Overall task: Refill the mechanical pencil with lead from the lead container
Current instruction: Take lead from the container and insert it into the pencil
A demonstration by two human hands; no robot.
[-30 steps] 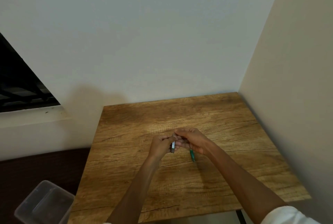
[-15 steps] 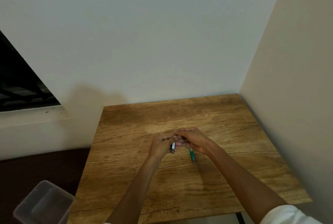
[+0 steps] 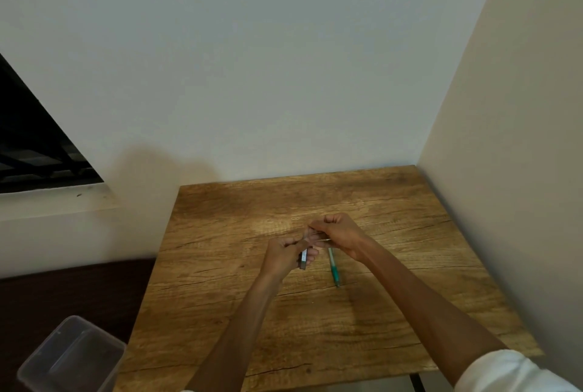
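Note:
My left hand (image 3: pixel 285 254) grips a small grey lead container (image 3: pixel 303 260) upright over the middle of the wooden table (image 3: pixel 315 322). My right hand (image 3: pixel 339 235) is just right of and above it, its fingertips pinching something thin at the container's top, probably a lead. A green mechanical pencil (image 3: pixel 333 268) lies on the table below my right hand, its tip pointing toward me; its upper end is hidden by the hand.
The table stands in a corner, with walls behind it and to its right. A clear plastic box (image 3: pixel 72 360) sits on the dark floor at lower left. A dark window opening (image 3: pixel 31 145) is at far left.
My right hand has lifted up and to the right, away from the container, drawing the thin piece out. My left hand and the pencil have stayed put.

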